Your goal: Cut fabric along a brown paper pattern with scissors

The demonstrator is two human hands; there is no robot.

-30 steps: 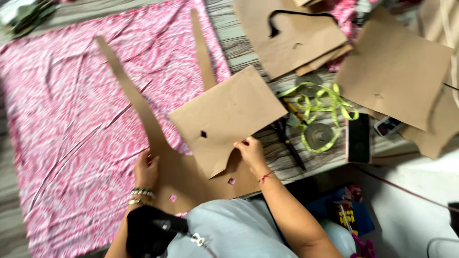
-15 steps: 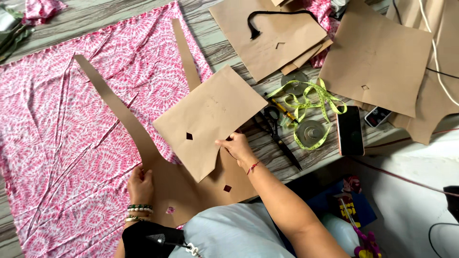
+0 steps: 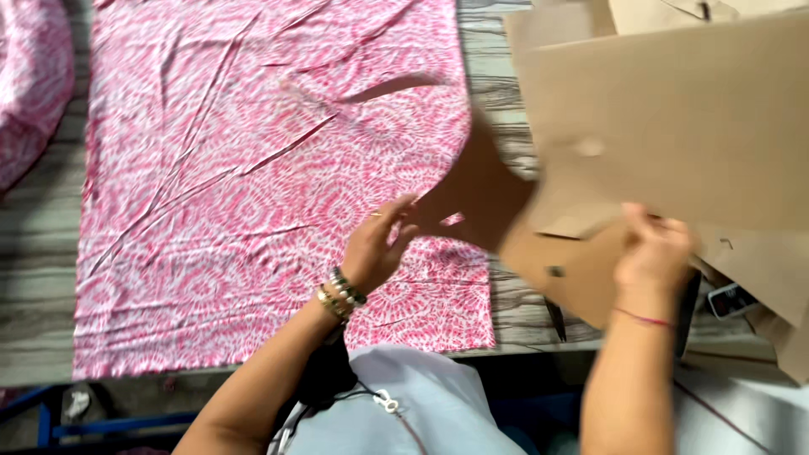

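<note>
The left hand (image 3: 375, 248) and right hand (image 3: 653, 253) are both gripping a brown cardboard pattern piece (image 3: 489, 202), fingers closed on its edges, lifting it over the right edge of the pink printed fabric (image 3: 253, 185) lying spread across the wooden desk (image 3: 34, 278). More cardboard pieces (image 3: 691, 118) are lying toward the desk's far right corner.
</note>
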